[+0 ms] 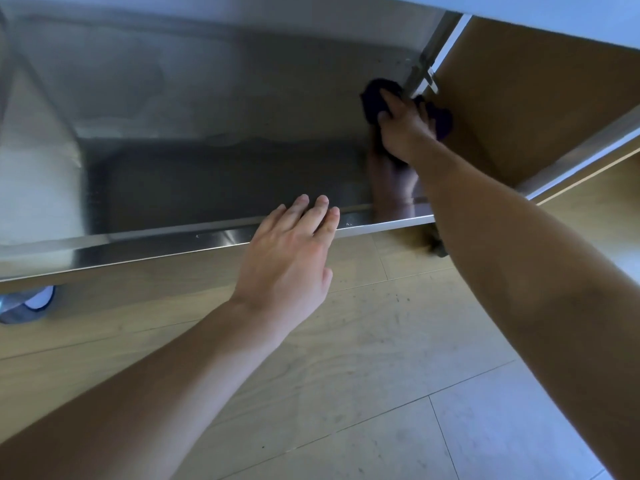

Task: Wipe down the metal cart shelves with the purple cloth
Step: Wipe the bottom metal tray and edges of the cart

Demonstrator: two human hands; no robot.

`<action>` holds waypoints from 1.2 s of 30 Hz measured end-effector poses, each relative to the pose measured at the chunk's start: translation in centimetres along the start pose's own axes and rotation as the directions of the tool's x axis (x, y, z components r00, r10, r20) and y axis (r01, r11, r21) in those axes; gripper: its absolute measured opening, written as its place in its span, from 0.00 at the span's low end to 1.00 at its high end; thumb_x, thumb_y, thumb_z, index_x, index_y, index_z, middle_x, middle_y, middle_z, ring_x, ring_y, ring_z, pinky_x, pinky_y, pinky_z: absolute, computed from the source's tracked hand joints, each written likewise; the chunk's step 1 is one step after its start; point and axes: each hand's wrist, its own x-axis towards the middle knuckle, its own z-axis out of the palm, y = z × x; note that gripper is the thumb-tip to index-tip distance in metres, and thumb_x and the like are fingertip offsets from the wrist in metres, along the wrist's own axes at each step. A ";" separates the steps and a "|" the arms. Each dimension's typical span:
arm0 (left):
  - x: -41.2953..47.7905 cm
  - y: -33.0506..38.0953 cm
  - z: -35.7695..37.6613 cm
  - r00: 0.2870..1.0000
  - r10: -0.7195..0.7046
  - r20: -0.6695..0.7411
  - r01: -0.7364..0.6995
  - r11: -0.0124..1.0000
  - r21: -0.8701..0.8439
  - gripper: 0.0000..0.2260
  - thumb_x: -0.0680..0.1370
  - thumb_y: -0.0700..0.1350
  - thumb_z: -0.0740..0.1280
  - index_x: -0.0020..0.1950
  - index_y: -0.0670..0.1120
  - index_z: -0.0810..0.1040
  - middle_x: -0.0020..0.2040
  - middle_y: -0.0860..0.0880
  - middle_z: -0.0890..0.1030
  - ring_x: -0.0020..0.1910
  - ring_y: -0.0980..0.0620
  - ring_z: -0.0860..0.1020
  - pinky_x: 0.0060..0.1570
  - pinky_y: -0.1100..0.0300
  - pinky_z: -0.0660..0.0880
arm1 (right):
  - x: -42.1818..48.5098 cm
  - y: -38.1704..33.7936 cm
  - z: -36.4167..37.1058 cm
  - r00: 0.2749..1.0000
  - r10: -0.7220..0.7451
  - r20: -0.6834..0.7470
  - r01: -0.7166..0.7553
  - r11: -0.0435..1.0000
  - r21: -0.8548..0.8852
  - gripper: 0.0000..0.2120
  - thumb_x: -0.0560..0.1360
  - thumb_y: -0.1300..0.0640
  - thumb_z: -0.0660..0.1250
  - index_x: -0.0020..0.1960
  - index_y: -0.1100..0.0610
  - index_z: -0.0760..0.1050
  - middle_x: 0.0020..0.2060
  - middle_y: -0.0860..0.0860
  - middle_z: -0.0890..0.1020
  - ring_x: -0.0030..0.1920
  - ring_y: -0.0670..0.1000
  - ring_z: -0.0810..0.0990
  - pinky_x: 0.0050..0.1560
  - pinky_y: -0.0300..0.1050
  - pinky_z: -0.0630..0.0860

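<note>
Purple cloth is bunched at the far right corner of the metal shelf, right beside the cart post. It is gripped by the right hand, fingers curled over it and pressed down on the shelf; part of the cloth is hidden under the hand. Left hand is laid on the near rim of the shelf, fingers straight and close together, nothing held. The right arm is reflected in the shelf surface. Wheel is seen below the shelf at near left, over the wood floor.
</note>
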 end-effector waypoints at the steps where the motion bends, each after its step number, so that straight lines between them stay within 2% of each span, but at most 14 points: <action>1: 0.0 0.0 0.0 1.000 0.000 -0.005 0.000 1.000 0.002 0.30 0.74 0.45 0.64 0.76 0.46 0.63 0.76 0.48 0.63 0.75 0.46 0.61 0.74 0.50 0.58 | -0.3 -1.1 0.4 0.996 -0.088 0.017 0.088 0.996 0.004 0.24 0.82 0.48 0.51 0.77 0.39 0.54 0.79 0.47 0.55 0.78 0.57 0.48 0.76 0.59 0.45; 3: -0.1 -0.1 0.0 1.000 0.003 -0.006 -0.003 1.000 -0.001 0.30 0.73 0.44 0.64 0.76 0.46 0.64 0.76 0.47 0.64 0.75 0.46 0.62 0.74 0.50 0.59 | -0.9 -2.0 1.2 0.968 -0.249 0.040 0.249 0.968 0.026 0.23 0.82 0.47 0.51 0.77 0.39 0.55 0.78 0.45 0.56 0.78 0.55 0.49 0.76 0.58 0.45; 5: -0.1 0.0 0.0 1.000 0.010 0.000 -0.010 1.000 -0.004 0.30 0.73 0.44 0.64 0.76 0.46 0.63 0.76 0.48 0.64 0.75 0.47 0.62 0.74 0.50 0.59 | -1.0 -1.1 1.4 0.944 -0.327 0.026 0.326 0.944 0.038 0.23 0.82 0.46 0.51 0.76 0.38 0.56 0.78 0.46 0.58 0.78 0.54 0.52 0.76 0.58 0.49; 6: -0.1 0.0 0.0 1.000 0.014 0.003 -0.014 1.000 -0.005 0.30 0.74 0.45 0.64 0.76 0.46 0.63 0.76 0.48 0.63 0.75 0.47 0.61 0.74 0.50 0.58 | -0.9 -0.2 1.3 0.950 -0.312 0.006 0.311 0.950 0.039 0.23 0.81 0.45 0.52 0.76 0.38 0.57 0.77 0.47 0.60 0.77 0.54 0.55 0.76 0.58 0.51; 8: -0.1 -0.2 -0.1 1.000 0.024 0.015 -0.023 1.000 -0.009 0.31 0.75 0.45 0.64 0.77 0.46 0.59 0.78 0.48 0.60 0.77 0.48 0.58 0.75 0.52 0.55 | -0.7 1.8 0.7 0.981 -0.191 -0.031 0.192 0.981 0.022 0.24 0.81 0.45 0.52 0.76 0.38 0.56 0.77 0.48 0.60 0.77 0.55 0.56 0.75 0.58 0.53; 10: -0.1 -0.5 -0.2 0.998 0.046 0.037 -0.045 0.999 -0.024 0.32 0.76 0.45 0.62 0.79 0.46 0.55 0.79 0.49 0.54 0.78 0.50 0.53 0.76 0.54 0.50 | -0.9 3.1 0.4 0.997 -0.071 -0.041 0.071 0.997 -0.001 0.25 0.81 0.46 0.51 0.77 0.39 0.54 0.78 0.48 0.58 0.77 0.55 0.54 0.76 0.58 0.50; 12: -0.2 -1.3 -0.7 0.997 0.065 0.051 -0.062 0.997 -0.046 0.31 0.78 0.45 0.59 0.79 0.46 0.52 0.80 0.50 0.51 0.78 0.53 0.50 0.76 0.57 0.47 | -1.4 3.2 0.5 0.998 -0.031 -0.049 0.031 1.000 0.002 0.25 0.81 0.46 0.50 0.77 0.40 0.53 0.78 0.48 0.58 0.78 0.55 0.51 0.76 0.59 0.48; 16: -1.7 -3.8 -2.5 0.999 0.036 0.039 -0.037 0.999 0.015 0.29 0.79 0.48 0.56 0.79 0.47 0.51 0.79 0.49 0.50 0.78 0.52 0.51 0.76 0.55 0.50 | -2.3 2.2 0.6 0.998 0.008 -0.056 -0.007 1.000 0.017 0.24 0.82 0.48 0.50 0.77 0.40 0.54 0.78 0.48 0.57 0.78 0.56 0.49 0.76 0.59 0.45; 19: -4.9 -7.5 -4.3 0.999 -0.018 0.028 0.015 0.991 0.130 0.27 0.80 0.50 0.56 0.78 0.48 0.56 0.79 0.47 0.55 0.77 0.48 0.57 0.74 0.53 0.50 | -3.0 1.3 0.7 0.998 0.032 -0.055 -0.031 0.999 0.012 0.24 0.82 0.48 0.50 0.78 0.41 0.54 0.78 0.48 0.56 0.78 0.57 0.48 0.76 0.59 0.44; 22: -8.5 -11.6 -6.0 0.994 -0.099 0.055 0.084 0.969 0.231 0.25 0.78 0.49 0.60 0.76 0.46 0.63 0.76 0.43 0.63 0.73 0.42 0.65 0.71 0.47 0.60 | -3.4 0.6 0.8 0.999 0.039 -0.036 -0.038 0.999 0.010 0.24 0.82 0.49 0.50 0.78 0.41 0.53 0.79 0.48 0.55 0.78 0.58 0.47 0.76 0.60 0.44; 25: -10.2 -14.2 -6.7 0.978 -0.187 0.098 0.153 0.947 0.281 0.25 0.78 0.50 0.61 0.75 0.48 0.65 0.74 0.41 0.66 0.70 0.37 0.68 0.66 0.40 0.68 | -3.8 -0.6 0.9 0.999 0.041 -0.023 -0.041 0.999 0.017 0.24 0.82 0.49 0.49 0.78 0.41 0.53 0.79 0.47 0.54 0.78 0.58 0.47 0.76 0.60 0.44; 30: -10.5 -14.9 -6.6 0.975 -0.183 0.124 0.148 0.957 0.248 0.24 0.81 0.54 0.54 0.77 0.53 0.58 0.77 0.44 0.60 0.74 0.39 0.62 0.72 0.42 0.62 | -5.3 -3.4 1.6 0.999 0.045 -0.029 -0.045 0.999 0.013 0.24 0.82 0.50 0.49 0.78 0.41 0.53 0.79 0.48 0.54 0.78 0.58 0.47 0.76 0.61 0.44; 36: -10.6 -15.4 -6.8 0.981 -0.163 0.107 0.144 0.976 0.164 0.23 0.82 0.55 0.49 0.77 0.54 0.57 0.78 0.47 0.57 0.76 0.42 0.58 0.74 0.45 0.59 | -8.0 -10.3 3.4 1.000 0.010 -0.022 -0.009 1.000 0.025 0.24 0.82 0.50 0.49 0.78 0.41 0.53 0.78 0.48 0.54 0.78 0.58 0.47 0.75 0.62 0.44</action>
